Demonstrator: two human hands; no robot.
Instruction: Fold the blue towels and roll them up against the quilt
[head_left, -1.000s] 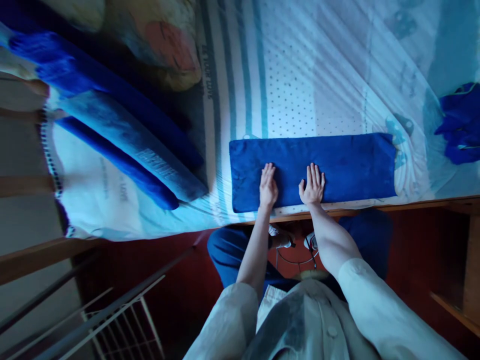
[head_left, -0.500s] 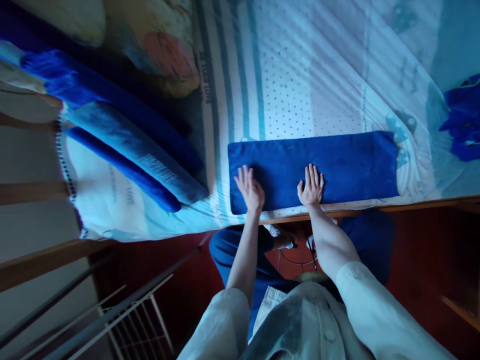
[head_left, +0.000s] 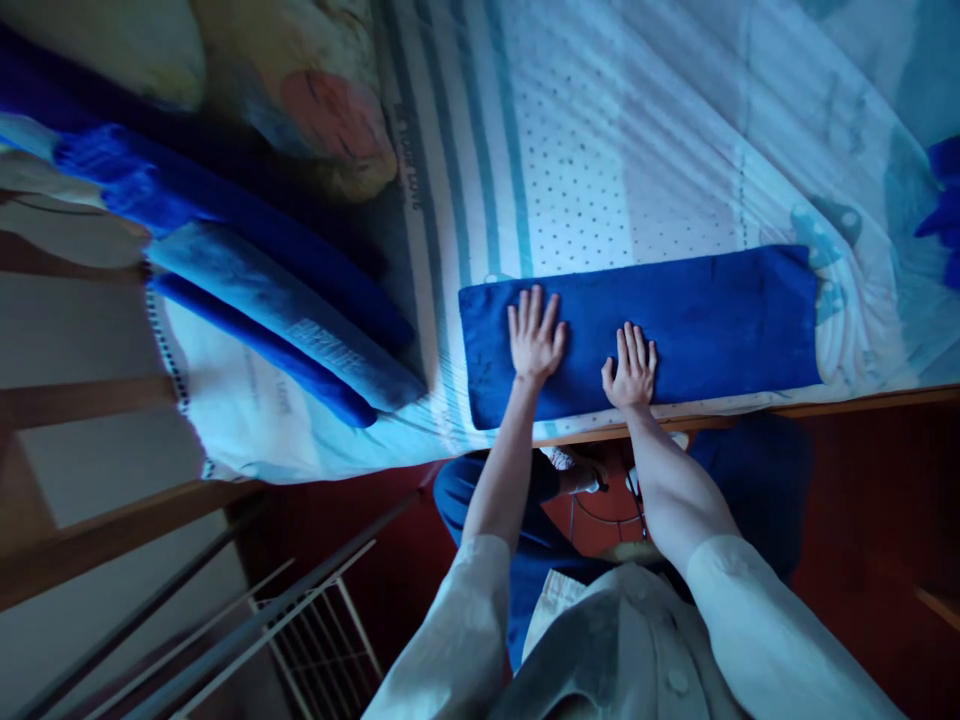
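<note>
A blue cloth point(head_left: 720, 320) lies as a long flat rectangle along the near edge of the bed. My left hand point(head_left: 535, 338) rests on its left part, palm down with the fingers spread. Right of it, my right hand point(head_left: 631, 368) lies flat near the cloth's front edge, fingers apart. Neither hand grips anything. Slight creases show at the cloth's left end and upper right corner.
Rolled or folded fabrics, one grey-blue with lettering point(head_left: 292, 320), lie at the left beside a patterned pillow point(head_left: 330, 110). More blue cloth point(head_left: 946, 200) is at the right edge. A white wire rack point(head_left: 322, 640) stands below left, beside the bed.
My left hand has moved forward and to the right over the cloth and now lies flat on it. My right hand has stayed almost in place. The view has shifted slightly.
</note>
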